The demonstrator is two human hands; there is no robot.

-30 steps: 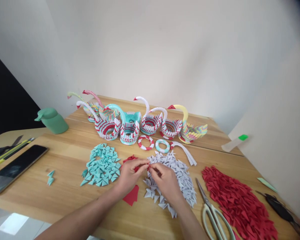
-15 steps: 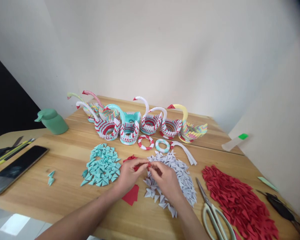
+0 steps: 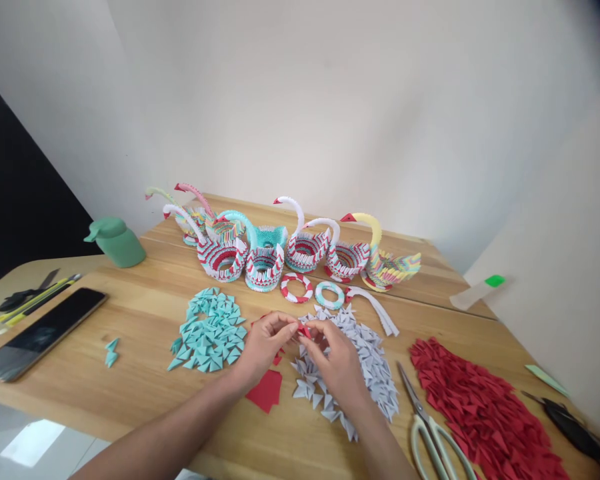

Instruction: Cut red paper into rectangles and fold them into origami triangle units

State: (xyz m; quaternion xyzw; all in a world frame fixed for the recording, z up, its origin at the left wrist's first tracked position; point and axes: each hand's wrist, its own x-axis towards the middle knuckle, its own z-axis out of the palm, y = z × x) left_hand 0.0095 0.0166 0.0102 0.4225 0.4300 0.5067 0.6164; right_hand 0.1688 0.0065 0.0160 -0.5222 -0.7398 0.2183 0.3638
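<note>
hands barely shifted since before | my left hand (image 3: 263, 345) + right hand (image 3: 336, 363) both pinch red paper piece (image 3: 305, 331) (tiny) | over white triangles (image 3: 375, 363)

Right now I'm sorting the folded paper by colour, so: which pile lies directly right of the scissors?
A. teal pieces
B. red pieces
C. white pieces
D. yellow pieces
B: the red pieces spread out just right of the scissors, while the white pieces lie to their left.
</note>
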